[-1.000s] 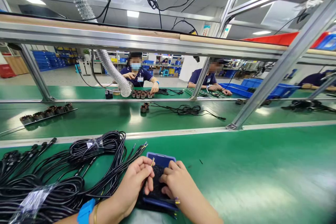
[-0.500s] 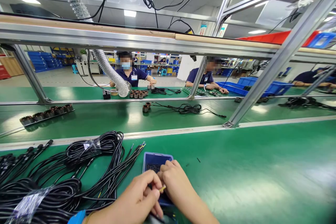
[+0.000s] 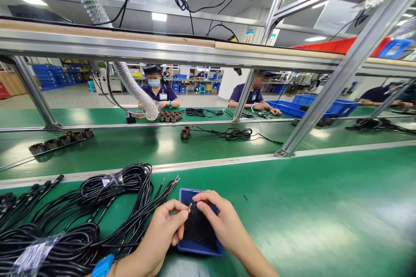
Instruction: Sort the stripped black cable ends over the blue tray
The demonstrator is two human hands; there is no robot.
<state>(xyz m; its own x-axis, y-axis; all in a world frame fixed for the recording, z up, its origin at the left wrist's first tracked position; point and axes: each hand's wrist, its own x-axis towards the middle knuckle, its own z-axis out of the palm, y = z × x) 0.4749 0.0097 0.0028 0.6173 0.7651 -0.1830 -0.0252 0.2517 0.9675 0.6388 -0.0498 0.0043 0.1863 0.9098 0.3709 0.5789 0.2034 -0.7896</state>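
Your left hand point(image 3: 162, 229) is over the left side of the blue bin point(image 3: 200, 249), and its fingers point(image 3: 178, 219) are pinched narrow on a small wire point(image 3: 190, 206), whose tip points up. Your right hand point(image 3: 224, 218) is over the right side of the bin, with thumb and forefinger bent toward this wire, near to each other; I cannot tell if they hold something. The bin stands on the near part of the green tabletop point(image 3: 312, 207), between your forearms, and small black pieces point(image 3: 196, 230) lie inside it.

The tabletop is smooth and shiny, with pale light reflected on its right side. One dark scrap point(image 3: 245, 197) lies to the right of the bin. At left, black cables point(image 3: 78, 236) lie in bundles, partly wrapped with clear plastic point(image 3: 34, 253), and their bare ends reach near the bin.

Beyond a metal strip point(image 3: 195, 164), a second green surface carries a row of coils point(image 3: 61, 140) at left and a thin cord point(image 3: 238, 134) in the middle. A metal shelf point(image 3: 136, 49) crosses above, and a silver hose point(image 3: 131, 88) hangs down at left. On the far side, persons in dark blue shirts sit, with blue trays point(image 3: 338, 106) at right.
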